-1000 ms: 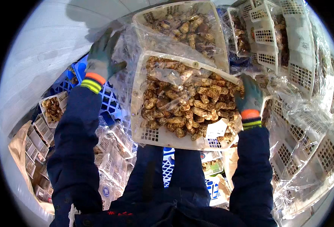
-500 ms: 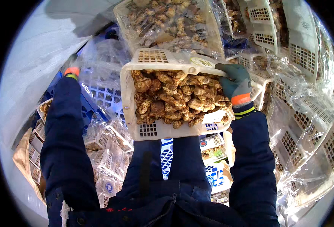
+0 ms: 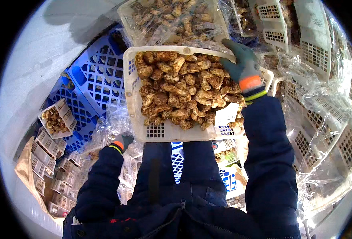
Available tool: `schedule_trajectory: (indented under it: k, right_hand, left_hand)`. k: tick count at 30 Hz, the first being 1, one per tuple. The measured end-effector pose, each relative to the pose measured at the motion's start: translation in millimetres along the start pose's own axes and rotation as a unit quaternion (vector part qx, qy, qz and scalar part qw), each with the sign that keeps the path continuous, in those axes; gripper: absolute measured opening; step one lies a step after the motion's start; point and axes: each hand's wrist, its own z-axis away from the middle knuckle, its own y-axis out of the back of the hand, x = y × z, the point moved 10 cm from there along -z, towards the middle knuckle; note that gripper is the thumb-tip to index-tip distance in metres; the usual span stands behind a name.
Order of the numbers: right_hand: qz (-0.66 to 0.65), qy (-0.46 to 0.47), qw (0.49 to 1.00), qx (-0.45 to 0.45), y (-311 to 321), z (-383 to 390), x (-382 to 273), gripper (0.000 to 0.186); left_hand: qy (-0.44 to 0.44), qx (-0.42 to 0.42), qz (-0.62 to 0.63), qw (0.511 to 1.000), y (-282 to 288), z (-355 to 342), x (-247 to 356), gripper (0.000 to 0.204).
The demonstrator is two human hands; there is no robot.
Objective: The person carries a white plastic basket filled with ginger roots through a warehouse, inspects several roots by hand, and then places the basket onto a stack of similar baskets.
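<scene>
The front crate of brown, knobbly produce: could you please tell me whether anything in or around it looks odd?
I see no spill, but a white card sits skewed to the crate's lower rim, over the produce, and loose clear film lies rumpled by the left hand.

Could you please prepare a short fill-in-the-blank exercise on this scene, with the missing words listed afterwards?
1. The ____ hand, in a dark green glove, touches the rim of the rectangular plastic crate full of brown knobbly pieces.
2. The large latticed plastic piece left of that crate is coloured ____.
3. The paper label in the crate's lower right part is coloured ____.
4. Beside the left hand's orange cuff band runs a bright stripe coloured ____.

Missing words: right; blue; white; yellow.
</scene>
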Motion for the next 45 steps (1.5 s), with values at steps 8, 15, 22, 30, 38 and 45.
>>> schedule_trajectory:
  k: [8,15,22,30,38,45]
  right_hand:
    - [0.051,-0.111,0.992,0.018,-22,95,-52,0.043]
    - [0.157,-0.22,0.953,-0.14,-57,118,-46,0.054]
    - [0.045,-0.136,0.989,-0.034,-7,123,-52,0.033]
    - [-0.138,-0.279,0.943,-0.12,28,179,-19,0.044]
    - [-0.153,-0.477,0.85,0.161,88,247,187,0.081]
    - [-0.285,-0.487,0.812,0.147,106,203,163,0.052]
  left_hand:
    - [0.177,0.249,0.401,0.864,48,73,34,0.013]
    - [0.141,0.284,0.388,0.865,57,78,70,0.012]
    - [0.039,0.301,0.522,0.797,68,70,111,0.014]
    - [0.119,0.236,0.011,0.964,92,51,244,0.063]
    - [0.073,0.241,0.006,0.968,95,20,229,0.046]
    - [0.051,0.296,-0.015,0.954,120,82,253,0.04]
